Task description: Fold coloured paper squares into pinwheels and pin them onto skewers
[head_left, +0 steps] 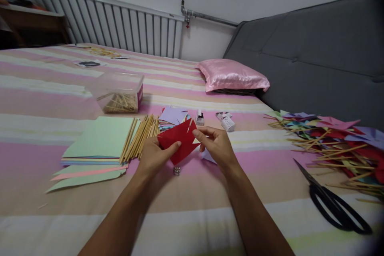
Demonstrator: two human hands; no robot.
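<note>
A red square of paper (178,144) with slits cut in toward its middle is held up between my two hands. My left hand (154,158) grips its left side, thumb on top and fingers underneath. At the right corner, my right hand (217,146) pinches an edge of the same sheet between thumb and fingers. Below the paper, several small silvery pins or beads (177,171) lie on the striped bedsheet. A lilac piece of paper (209,156) lies partly hidden under my right hand. Beyond the red sheet sits a stack of coloured paper squares (173,117).
Wooden sticks (144,136) and green sheets (99,138) lie left, with a clear plastic box (120,92) of sticks behind. Small boxes (228,123) stand ahead. Scissors (330,204) and a heap of paper pinwheels on sticks (339,136) lie right. A pink pillow (232,75) is farther back.
</note>
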